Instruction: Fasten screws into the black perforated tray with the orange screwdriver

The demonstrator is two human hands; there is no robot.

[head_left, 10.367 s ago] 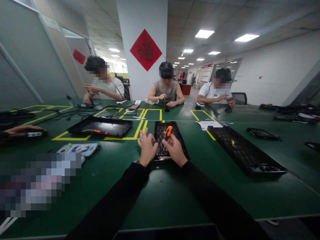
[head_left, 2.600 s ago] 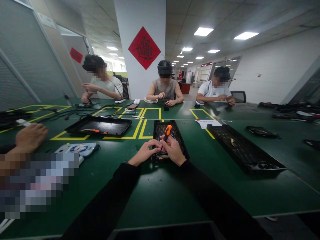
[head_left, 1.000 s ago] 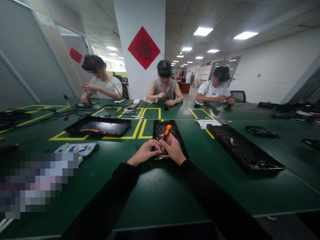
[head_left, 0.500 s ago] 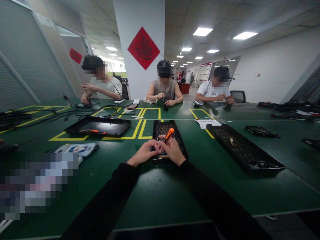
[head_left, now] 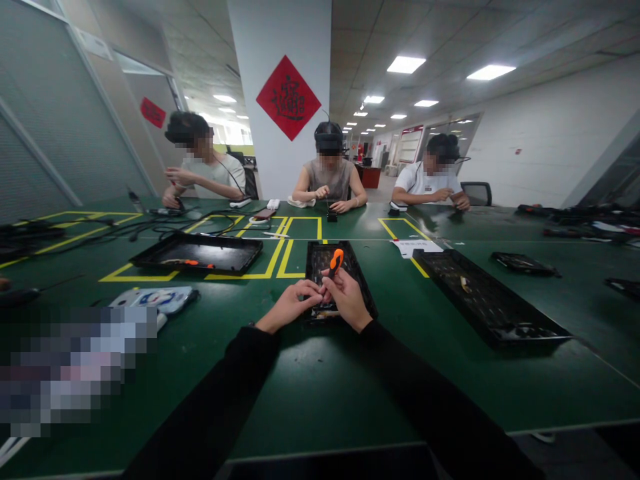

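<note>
Orange and black, the screwdriver (head_left: 337, 262) stands with its handle up and slightly tilted in your right hand (head_left: 347, 297), whose thumb and fingers are closed around its lower part; your fingers hide the tip. Your left hand (head_left: 291, 304) comes in from the other side, fingers bent and drawn together, so that the fingertips of both hands meet or nearly meet below the handle. Whether your left fingers pinch anything, I cannot tell.

Both hands are over the near half of a narrow black tray (head_left: 358, 265), which lies on the green table (head_left: 350, 400) straight in front of you, its far end pointing away. A pale strip (head_left: 326, 313) shows inside its near end, just below your fingers.

Left of that tray you have a wider black tray (head_left: 225, 252) with small orange pieces (head_left: 191, 263) in it. To your right lies a long black tray (head_left: 493, 303) holding a small pale piece (head_left: 465, 285), with a white paper sheet (head_left: 416, 248) beside its far end. Yellow tape (head_left: 283, 257) marks the tabletop beyond your left hand. Across from you sit three people (head_left: 336, 177) wearing headgear.
</note>
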